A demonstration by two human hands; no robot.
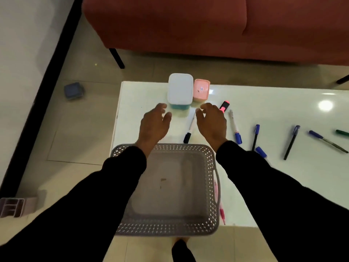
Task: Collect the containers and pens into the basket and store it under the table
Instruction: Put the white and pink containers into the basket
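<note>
On the pink container (201, 90), an unreadable sticker (200, 89).

A home living room: red sofa (207, 25) behind a low white table (273, 110).

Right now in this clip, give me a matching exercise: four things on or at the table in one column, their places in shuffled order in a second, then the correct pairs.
Things:
1. grey basket
2. white-lidded container
3. pink container
4. pink highlighter

Places:
A. far edge of the table, right of its larger neighbour
B. near edge of the table, below both forearms
C. just right of the right hand
D. ahead of the left hand, on a teal base

Pairs: 1-B, 2-D, 3-A, 4-C
</note>
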